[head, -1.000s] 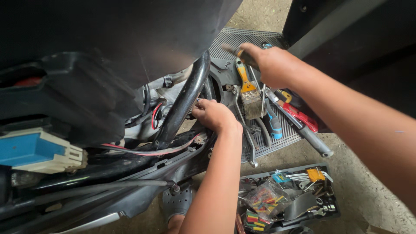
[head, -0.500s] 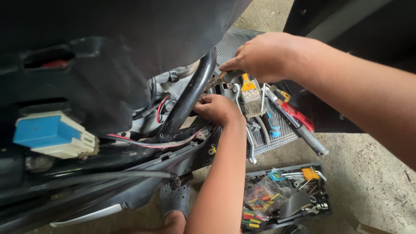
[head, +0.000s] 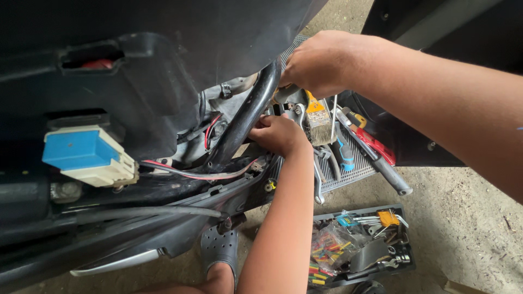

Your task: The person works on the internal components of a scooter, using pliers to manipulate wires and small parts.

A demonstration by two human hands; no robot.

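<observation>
Frame tube (head: 245, 122), black and curved, runs up the middle of the opened scooter, and both my hands work where it meets a grey bracket (head: 291, 100) under the dark body panel (head: 163, 49). My left hand (head: 279, 133) is curled against the near side of the tube, fingers tucked behind it; what they pinch is hidden. My right hand (head: 318, 62) is clenched over the bracket from the far side, and I cannot tell what it holds. Red wires (head: 190, 173) pass just left of my left hand toward a blue-capped connector (head: 87, 155). Judged risks: a slip of either hand could drag knuckles onto the bracket edge, tug the wires, or drop a small part into the gap below the tube. Loose tools lie on the ribbed footboard (head: 348, 177) just right of my hands, a brush (head: 318, 122) and red-handled pliers (head: 376, 146) among them; a nudge from my forearm could send them down toward the tool tray (head: 406, 239) on the ground.
</observation>
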